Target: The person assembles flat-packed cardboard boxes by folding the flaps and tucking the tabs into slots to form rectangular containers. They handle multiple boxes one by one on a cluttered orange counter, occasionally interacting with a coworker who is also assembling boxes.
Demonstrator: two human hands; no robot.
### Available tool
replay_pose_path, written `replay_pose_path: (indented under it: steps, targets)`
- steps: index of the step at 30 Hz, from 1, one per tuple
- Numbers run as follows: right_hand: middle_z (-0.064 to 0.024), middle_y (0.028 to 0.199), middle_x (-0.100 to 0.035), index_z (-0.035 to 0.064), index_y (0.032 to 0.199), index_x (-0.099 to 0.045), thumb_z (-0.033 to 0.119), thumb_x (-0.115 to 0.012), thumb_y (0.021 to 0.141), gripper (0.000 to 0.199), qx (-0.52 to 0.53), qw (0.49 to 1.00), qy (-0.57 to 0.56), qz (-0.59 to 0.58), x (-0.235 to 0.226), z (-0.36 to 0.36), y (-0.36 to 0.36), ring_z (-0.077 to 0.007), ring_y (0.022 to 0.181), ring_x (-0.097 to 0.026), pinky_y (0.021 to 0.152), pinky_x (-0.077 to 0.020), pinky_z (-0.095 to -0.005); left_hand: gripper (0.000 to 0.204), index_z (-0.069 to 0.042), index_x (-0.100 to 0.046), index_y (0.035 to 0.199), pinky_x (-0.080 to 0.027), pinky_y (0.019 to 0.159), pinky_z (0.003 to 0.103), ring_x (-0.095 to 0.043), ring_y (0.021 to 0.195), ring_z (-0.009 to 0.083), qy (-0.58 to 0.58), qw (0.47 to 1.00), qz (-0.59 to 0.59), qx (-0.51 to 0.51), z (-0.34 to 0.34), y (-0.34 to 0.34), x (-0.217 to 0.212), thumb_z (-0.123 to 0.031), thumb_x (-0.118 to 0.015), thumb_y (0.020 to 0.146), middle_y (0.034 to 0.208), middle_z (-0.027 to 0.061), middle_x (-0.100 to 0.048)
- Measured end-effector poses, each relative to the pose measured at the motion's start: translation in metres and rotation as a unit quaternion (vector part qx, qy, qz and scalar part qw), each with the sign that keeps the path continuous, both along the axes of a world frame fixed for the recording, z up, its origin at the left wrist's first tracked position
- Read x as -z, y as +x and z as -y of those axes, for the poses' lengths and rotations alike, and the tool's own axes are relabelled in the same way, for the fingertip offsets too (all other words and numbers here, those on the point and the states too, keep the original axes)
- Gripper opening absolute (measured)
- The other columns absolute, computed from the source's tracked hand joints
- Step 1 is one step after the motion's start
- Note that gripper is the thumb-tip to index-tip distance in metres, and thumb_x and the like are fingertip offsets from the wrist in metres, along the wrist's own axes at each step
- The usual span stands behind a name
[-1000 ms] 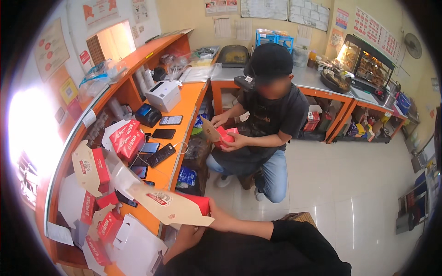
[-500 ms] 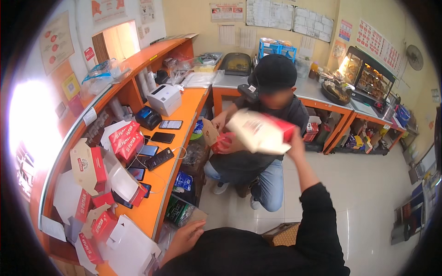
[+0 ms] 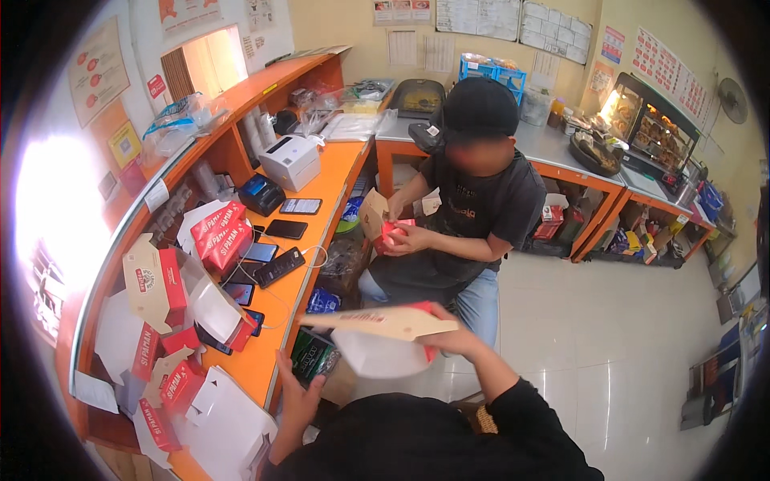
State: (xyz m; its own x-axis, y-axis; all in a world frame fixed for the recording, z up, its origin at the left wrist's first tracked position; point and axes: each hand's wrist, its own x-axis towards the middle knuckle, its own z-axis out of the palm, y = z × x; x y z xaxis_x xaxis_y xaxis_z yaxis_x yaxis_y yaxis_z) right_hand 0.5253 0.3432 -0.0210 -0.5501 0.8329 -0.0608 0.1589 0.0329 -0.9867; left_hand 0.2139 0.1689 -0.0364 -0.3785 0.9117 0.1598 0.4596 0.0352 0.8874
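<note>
Right hand [image 3: 451, 338] clamped on a half-folded carton [image 3: 383, 341], thumb and fingers pinching its edge at 3 o'clock of the carton. Carton held in the air just right of the bench [image 3: 317, 240], tan flap flat on top, white body sagging beneath, a strip of red at the rim near the fingers. Left hand [image 3: 298, 394] lower, at 8 o'clock from the carton, fingers spread wide and holding nothing, close to the bench edge; touching it or not, cannot tell. Dark green packet [image 3: 311, 355] just above that hand, at 1 o'clock from it.

On the bench, at 9 o'clock from the carton, heaps of flat red-and-white cartons [image 3: 218, 234] and more of them lower down, at 8 o'clock. Several phones [image 3: 280, 267] lying flat between the heaps. White printer [image 3: 289, 161] farther up the bench at 11 o'clock, with a dark card reader [image 3: 261, 195] just beside it.

At 12 o'clock from the carton, another person [image 3: 473, 200] seated in a dark cap and dark shirt, both hands on a small red carton [image 3: 395, 234] at chest height. Behind, at 2 o'clock, a lit glass food case [image 3: 654, 128] on a grey counter.
</note>
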Motion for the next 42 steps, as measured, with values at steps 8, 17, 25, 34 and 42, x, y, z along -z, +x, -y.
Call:
replay_pose_path:
  steps: [8,17,25,34,42]
  targets:
    - [-0.0097,0.139,-0.033,0.0115,0.145,-0.023,0.015,-0.072,0.079,0.082,-0.098,0.989,-0.015,-0.107,-0.007,0.037,-0.056,-0.0226,0.120,-0.045,0.096,-0.0421,-0.0336,0.059,0.000,-0.025,0.139,-0.044,0.070,0.021,-0.057,0.080,0.0109,0.123,0.966,0.217,-0.069,-0.013,-0.037,-0.013,-0.005,-0.058,0.090,0.104,0.0116,-0.063]
    - [-0.0071,0.128,-0.044,0.0068,0.142,-0.027,0.005,-0.067,0.077,0.076,-0.064,0.991,-0.081,-0.081,-0.011,0.086,-0.063,-0.0170,0.120,-0.043,0.101,-0.0352,-0.0326,0.018,0.002,-0.065,0.097,-0.045,0.062,0.024,-0.058,0.068,0.0073,-0.110,0.984,0.118,-0.077,0.023,-0.017,-0.014,-0.015,-0.062,0.090,0.075,0.0061,-0.067]
    - [-0.0080,0.137,-0.031,0.0071,0.140,-0.031,0.004,-0.068,0.075,0.074,-0.077,0.996,0.002,-0.039,-0.020,0.085,-0.059,-0.0187,0.121,-0.043,0.103,-0.0350,-0.0341,0.022,0.000,-0.067,0.093,-0.048,0.059,0.033,-0.063,0.061,0.0167,-0.132,0.977,0.159,-0.059,0.035,0.008,-0.073,-0.021,-0.062,0.089,0.071,0.0117,-0.067]
    - [-0.0094,0.123,-0.043,0.0057,0.132,-0.032,0.003,-0.068,0.076,0.066,-0.073,0.996,-0.043,-0.019,-0.019,0.100,-0.066,-0.0174,0.117,-0.044,0.098,-0.0382,-0.0320,0.028,-0.003,-0.067,0.077,-0.046,0.056,0.041,-0.061,0.059,0.0334,-0.214,0.962,-0.166,-0.025,0.018,0.009,-0.030,-0.029,-0.063,0.085,0.063,0.0172,-0.061]
    - [-0.0098,0.125,-0.045,0.0072,0.135,-0.029,0.004,-0.057,0.085,0.057,-0.016,0.998,-0.052,0.022,0.030,0.091,-0.063,-0.0175,0.116,-0.045,0.098,-0.0379,-0.0323,0.023,-0.004,-0.070,0.079,-0.049,0.061,0.038,-0.064,0.063,0.0303,-0.199,0.971,-0.133,-0.006,0.000,0.007,0.049,-0.027,-0.066,0.080,0.068,0.0181,-0.064]
